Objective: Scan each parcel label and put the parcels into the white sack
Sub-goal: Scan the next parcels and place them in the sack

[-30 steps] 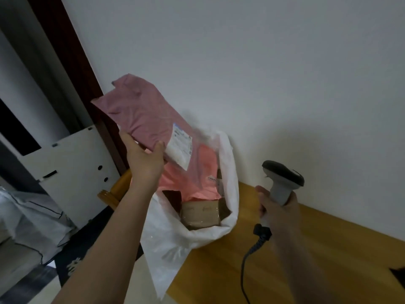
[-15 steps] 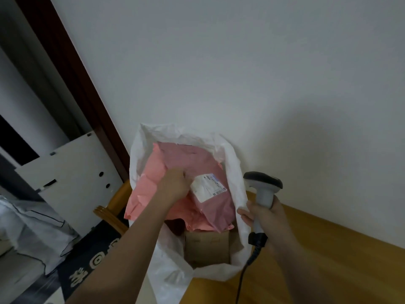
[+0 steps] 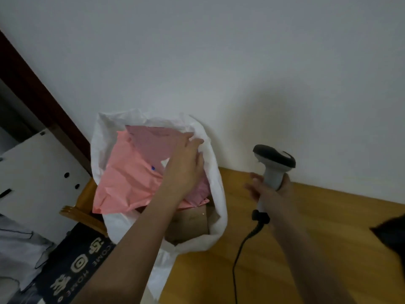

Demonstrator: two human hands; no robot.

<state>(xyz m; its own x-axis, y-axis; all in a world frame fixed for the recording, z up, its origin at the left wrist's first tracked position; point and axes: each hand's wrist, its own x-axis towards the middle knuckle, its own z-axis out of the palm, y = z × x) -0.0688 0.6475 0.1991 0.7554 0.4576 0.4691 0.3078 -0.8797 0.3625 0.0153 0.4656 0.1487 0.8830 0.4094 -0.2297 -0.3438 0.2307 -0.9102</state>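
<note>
At the far left, a white flat board with dark round holes [image 3: 39, 172] is being leaned beside a dark brown door frame [image 3: 32, 95], and a dark doormat with pale printed lettering [image 3: 74, 266] is being shown on the floor below it. Next to these, a white crinkled plastic sack [image 3: 217, 194] is being stood open at the left end of a light wooden table [image 3: 295, 249], against a plain white wall [image 3: 241, 62]. Inside the sack, a salmon-pink plastic mailer bag [image 3: 129, 181] is being laid across the left of the opening, and a dusty mauve-pink plastic mailer bag [image 3: 153, 139] is being rested over it toward the back rim. A brown cardboard box [image 3: 192, 224] is being seen deeper in the sack, beneath both mailers.

The left hand [image 3: 186, 167] is being held flat over the mauve mailer inside the mouth of the sack, its fingers [image 3: 195, 143] being kept straight and relaxed, with the tips reaching to the far right rim. The mailer is being covered by the palm rather than gripped; whether it is actually being touched cannot be told.

Further right, a grey and black handheld barcode scanner [image 3: 274, 161] is being held upright above the table by the right hand [image 3: 269, 189], whose fingers are being curled around the handle. A black cable [image 3: 238, 260] is being trailed from its base across the table.
</note>
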